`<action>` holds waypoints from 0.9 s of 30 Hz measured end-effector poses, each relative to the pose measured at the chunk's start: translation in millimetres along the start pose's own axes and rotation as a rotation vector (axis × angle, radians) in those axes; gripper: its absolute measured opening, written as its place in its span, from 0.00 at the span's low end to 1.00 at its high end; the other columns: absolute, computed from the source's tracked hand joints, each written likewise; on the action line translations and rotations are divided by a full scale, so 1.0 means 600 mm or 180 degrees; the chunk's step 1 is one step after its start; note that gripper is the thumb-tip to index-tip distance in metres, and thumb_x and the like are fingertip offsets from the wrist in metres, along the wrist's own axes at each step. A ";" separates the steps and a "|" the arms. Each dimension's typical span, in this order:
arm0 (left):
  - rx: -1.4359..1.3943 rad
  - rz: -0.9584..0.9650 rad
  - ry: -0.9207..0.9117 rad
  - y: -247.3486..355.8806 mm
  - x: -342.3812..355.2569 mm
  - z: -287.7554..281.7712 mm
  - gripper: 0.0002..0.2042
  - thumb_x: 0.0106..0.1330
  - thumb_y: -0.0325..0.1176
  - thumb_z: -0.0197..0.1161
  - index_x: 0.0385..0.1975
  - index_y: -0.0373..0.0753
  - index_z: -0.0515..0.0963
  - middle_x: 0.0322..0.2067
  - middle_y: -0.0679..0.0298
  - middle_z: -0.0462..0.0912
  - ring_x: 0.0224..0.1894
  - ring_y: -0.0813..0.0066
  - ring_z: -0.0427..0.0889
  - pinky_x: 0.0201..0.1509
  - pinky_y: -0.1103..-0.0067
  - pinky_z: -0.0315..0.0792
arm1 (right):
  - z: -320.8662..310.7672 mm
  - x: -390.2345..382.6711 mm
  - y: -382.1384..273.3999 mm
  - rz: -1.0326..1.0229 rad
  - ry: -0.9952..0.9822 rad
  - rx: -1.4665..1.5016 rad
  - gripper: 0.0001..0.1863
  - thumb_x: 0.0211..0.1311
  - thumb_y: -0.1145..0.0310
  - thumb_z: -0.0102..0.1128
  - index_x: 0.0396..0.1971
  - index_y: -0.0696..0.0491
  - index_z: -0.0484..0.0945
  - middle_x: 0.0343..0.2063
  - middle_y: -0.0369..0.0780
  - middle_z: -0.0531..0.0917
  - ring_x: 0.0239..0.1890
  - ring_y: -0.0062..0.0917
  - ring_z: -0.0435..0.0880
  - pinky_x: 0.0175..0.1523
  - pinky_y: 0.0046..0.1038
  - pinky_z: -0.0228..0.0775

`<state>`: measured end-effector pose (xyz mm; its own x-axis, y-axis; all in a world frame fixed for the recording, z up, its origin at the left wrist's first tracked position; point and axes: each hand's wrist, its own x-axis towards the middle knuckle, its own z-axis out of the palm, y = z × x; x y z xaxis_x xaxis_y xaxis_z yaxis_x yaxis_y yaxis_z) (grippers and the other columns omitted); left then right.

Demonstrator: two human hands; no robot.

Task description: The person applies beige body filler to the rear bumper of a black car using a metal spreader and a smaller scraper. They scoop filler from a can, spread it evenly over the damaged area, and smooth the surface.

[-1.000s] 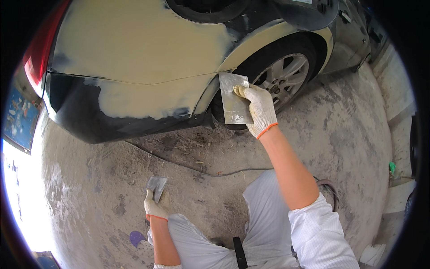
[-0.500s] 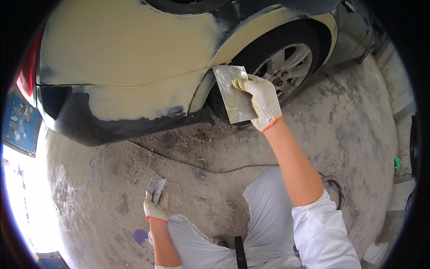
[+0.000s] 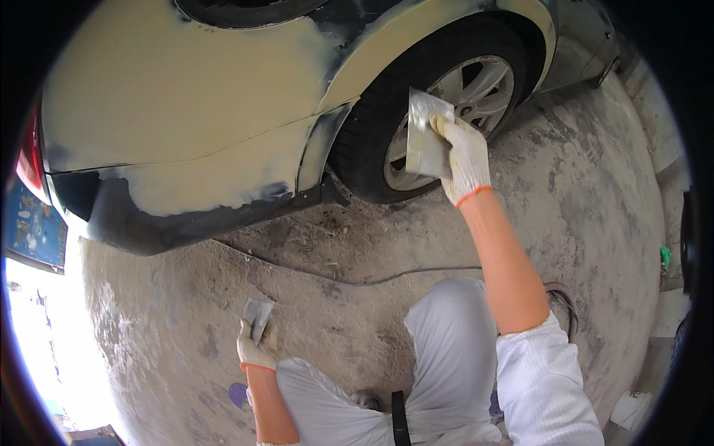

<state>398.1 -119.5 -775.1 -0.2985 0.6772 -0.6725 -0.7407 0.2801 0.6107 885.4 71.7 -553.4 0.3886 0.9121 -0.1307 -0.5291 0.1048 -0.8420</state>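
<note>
In a white knit glove with an orange cuff, my right hand [image 3: 467,152] grips a broad metal putty scraper [image 3: 425,134]. The blade stands in front of the car's rear wheel [image 3: 476,93], to the right of the body panel. Low on the left, my gloved left hand [image 3: 257,348] is closed around a smaller metal scraper [image 3: 258,312], held over the floor. Dried-looking beige filler [image 3: 186,97] coats the dark car's rear quarter and wheel arch. Dark patches show along the lower bumper [image 3: 149,227]. Whether the wide blade touches the wheel I cannot tell.
A thin dark hose [image 3: 335,281] runs across the stained concrete floor [image 3: 349,327] and coils beside my right knee [image 3: 450,320]. A red tail light [image 3: 30,156] and a blue paint-spotted board [image 3: 33,227] are at the left. A pale container [image 3: 631,409] sits at the lower right.
My right hand with the broad scraper has moved right, away from the panel edge to in front of the wheel. The view has shifted slightly. My left hand stays nearly where it was.
</note>
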 end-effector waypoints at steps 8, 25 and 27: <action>0.0023 -0.0065 0.0041 -0.009 0.009 0.007 0.17 0.86 0.46 0.58 0.58 0.39 0.82 0.52 0.58 0.90 0.52 0.60 0.91 0.58 0.59 0.88 | 0.004 -0.054 0.065 0.0039 -0.0609 -0.0851 0.16 0.71 0.70 0.74 0.53 0.61 0.87 0.41 0.37 0.89 0.38 0.15 0.84 0.41 0.20 0.78; 0.0140 -0.0035 -0.0163 -0.005 -0.006 0.006 0.17 0.87 0.45 0.57 0.60 0.40 0.81 0.54 0.58 0.91 0.53 0.59 0.92 0.53 0.60 0.91 | 0.037 0.021 0.143 0.0558 -0.1270 0.0594 0.14 0.81 0.81 0.56 0.62 0.63 0.76 0.53 0.40 0.83 0.53 0.23 0.82 0.66 0.27 0.77; 0.0148 -0.0054 -0.0104 -0.001 -0.011 0.006 0.17 0.87 0.45 0.57 0.60 0.40 0.81 0.53 0.58 0.92 0.52 0.59 0.93 0.53 0.60 0.91 | 0.038 0.035 0.144 0.0517 -0.1234 0.0536 0.15 0.80 0.82 0.55 0.62 0.64 0.75 0.53 0.41 0.84 0.54 0.23 0.82 0.66 0.27 0.77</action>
<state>402.5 -121.8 -770.0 -0.2657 0.6938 -0.6694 -0.7165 0.3225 0.6186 831.0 109.0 -616.9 -0.0038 0.9998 -0.0214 -0.6877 -0.0182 -0.7258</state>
